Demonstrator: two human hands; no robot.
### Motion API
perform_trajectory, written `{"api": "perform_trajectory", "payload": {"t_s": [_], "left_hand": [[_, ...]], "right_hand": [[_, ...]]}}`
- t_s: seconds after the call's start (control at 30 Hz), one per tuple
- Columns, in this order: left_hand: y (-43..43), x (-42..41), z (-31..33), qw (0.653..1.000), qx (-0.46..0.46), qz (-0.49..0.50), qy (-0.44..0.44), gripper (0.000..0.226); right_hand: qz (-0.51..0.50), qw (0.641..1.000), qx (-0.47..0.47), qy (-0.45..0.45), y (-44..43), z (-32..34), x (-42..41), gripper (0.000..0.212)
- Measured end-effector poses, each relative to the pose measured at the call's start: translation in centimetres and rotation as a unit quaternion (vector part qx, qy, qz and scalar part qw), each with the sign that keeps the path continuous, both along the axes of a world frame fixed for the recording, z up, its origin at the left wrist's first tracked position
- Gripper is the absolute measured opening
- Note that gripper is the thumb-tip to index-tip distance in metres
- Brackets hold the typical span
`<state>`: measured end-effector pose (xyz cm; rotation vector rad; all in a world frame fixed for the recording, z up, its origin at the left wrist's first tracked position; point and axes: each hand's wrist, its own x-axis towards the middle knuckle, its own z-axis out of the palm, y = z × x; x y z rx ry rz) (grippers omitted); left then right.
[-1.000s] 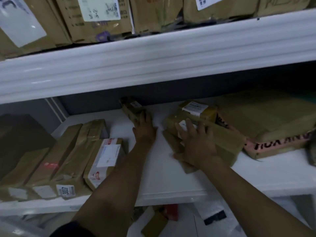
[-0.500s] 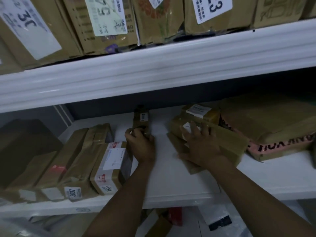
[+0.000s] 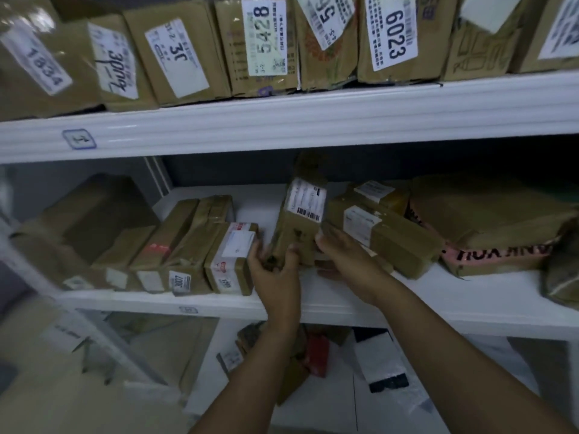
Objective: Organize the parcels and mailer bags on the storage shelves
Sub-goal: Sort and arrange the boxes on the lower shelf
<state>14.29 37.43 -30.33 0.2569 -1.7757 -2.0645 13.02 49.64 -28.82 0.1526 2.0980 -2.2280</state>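
The white middle shelf [image 3: 438, 296] bears a row of brown parcels [image 3: 188, 245] left, stacked parcels [image 3: 391, 242] right.

Brown parcel [image 3: 300, 225] held on end, tilted, over middle shelf [image 3: 438, 305], barcode label facing the camera. Left hand [image 3: 275, 272] grips its lower end; right hand [image 3: 347, 261] pinches its right edge. Just left of the left fingers [image 3: 257, 255]: taped box [image 3: 232, 261]. Right of the right fingers: longer labelled parcel [image 3: 388, 239]. Well above the fingers: parcel 5428 [image 3: 263, 42], parcel 6023 [image 3: 391, 32].
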Motion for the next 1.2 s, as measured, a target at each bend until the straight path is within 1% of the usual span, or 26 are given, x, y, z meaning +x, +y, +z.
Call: {"api": "perform_trajectory", "payload": {"t_s": [0.07, 0.1, 0.17, 0.23, 0.3, 0.43, 0.47, 0.5, 0.53, 0.57, 0.67, 0.7, 0.73, 0.8, 0.9, 0.93, 1.0, 1.03, 1.07, 1.1, 1.13, 1.17, 1.2], "left_hand": [[-1.1, 1.7, -0.3, 0.998, 0.022, -0.054, -0.026, 0.048], [-1.9, 2.3, -0.5, 0.995, 0.029, -0.084, -0.035, 0.044], [-3.2, 3.3, -0.9, 0.989, 0.027, -0.138, -0.047, 0.046], [-4.3, 4.2, -0.6, 0.983, 0.034, -0.174, -0.049, 0.037], [-5.0, 4.8, -0.3, 0.978, 0.018, -0.202, -0.053, 0.032], [-5.4, 4.9, 0.5, 0.959, -0.011, -0.269, -0.089, 0.040], [-5.3, 4.9, 0.7, 0.954, -0.016, -0.283, -0.096, 0.043], [-5.3, 4.8, 1.0, 0.950, -0.026, -0.295, -0.100, 0.048], [-5.3, 4.6, 1.1, 0.945, -0.041, -0.306, -0.105, 0.055], [-5.4, 4.3, 1.1, 0.940, -0.057, -0.318, -0.112, 0.063], [-5.6, 3.9, 0.7, 0.918, -0.103, -0.361, -0.129, 0.091], [-5.7, 3.8, 0.4, 0.909, -0.116, -0.379, -0.132, 0.094], [-5.7, 3.9, 0.3, 0.900, -0.126, -0.396, -0.131, 0.091], [-5.9, 4.0, 0.1, 0.891, -0.141, -0.415, -0.118, 0.082], [-6.1, 4.1, 0.5, 0.892, -0.137, -0.422, -0.084, 0.083], [-6.1, 4.2, 1.0, 0.901, -0.127, -0.411, -0.066, 0.078], [-6.2, 4.1, 2.1, 0.927, -0.101, -0.360, -0.024, 0.054], [-6.4, 3.9, 2.8, 0.936, -0.087, -0.342, -0.001, 0.050], [-6.8, 3.7, 3.3, 0.939, -0.066, -0.335, 0.024, 0.062], [-7.2, 3.3, 3.6, 0.941, -0.041, -0.334, 0.051, 0.082], [-7.6, 2.9, 4.0, 0.937, -0.026, -0.341, 0.067, 0.096], [-8.0, 2.8, 4.5, 0.934, -0.017, -0.347, 0.082, 0.100], [-8.3, 2.7, 4.9, 0.931, -0.020, -0.351, 0.097, 0.098]], "right_hand": [[0.024, 0.999, -0.041, -0.006, -1.1, -0.2, 1.0, 0.072], [0.026, 0.998, -0.056, -0.005, -1.5, -0.1, 1.6, 0.068], [0.020, 0.997, -0.076, 0.002, -2.0, 0.0, 2.6, 0.057], [0.024, 0.997, -0.074, 0.012, -2.1, -0.2, 3.7, 0.054], [0.025, 0.998, -0.054, 0.015, -1.9, -0.5, 4.6, 0.058], [0.018, 0.999, -0.031, 0.003, -1.1, -0.5, 6.1, 0.073], [0.023, 0.999, -0.029, 0.000, -0.8, -0.5, 6.5, 0.070], [0.030, 0.999, -0.025, -0.003, -0.5, -0.6, 6.8, 0.062], [0.036, 0.999, -0.022, -0.007, -0.2, -0.7, 7.2, 0.054], [0.040, 0.999, -0.017, -0.014, 0.2, -0.9, 7.6, 0.051], [0.057, 0.998, 0.002, -0.030, 1.3, -1.3, 8.5, 0.063], [0.059, 0.998, 0.007, -0.028, 1.5, -1.2, 8.7, 0.065], [0.053, 0.998, 0.010, -0.024, 1.6, -1.1, 8.8, 0.065], [0.035, 0.999, 0.016, -0.005, 1.8, -0.6, 8.9, 0.065], [0.036, 0.998, 0.045, 0.038, 2.0, 0.0, 9.2, 0.065], [0.037, 0.997, 0.054, 0.049, 2.0, 0.1, 9.4, 0.067], [0.033, 0.996, 0.068, 0.054, 2.2, 0.5, 9.7, 0.072], [0.029, 0.995, 0.076, 0.055, 2.3, 0.6, 9.8, 0.076], [0.024, 0.995, 0.086, 0.054, 2.3, 0.8, 9.9, 0.078], [0.021, 0.994, 0.093, 0.056, 2.3, 1.0, 10.0, 0.078], [0.016, 0.994, 0.094, 0.060, 2.3, 1.3, 10.1, 0.077], [0.009, 0.993, 0.094, 0.064, 2.3, 1.5, 10.1, 0.076], [0.002, 0.993, 0.099, 0.067, 2.1, 1.9, 10.1, 0.075]]}}
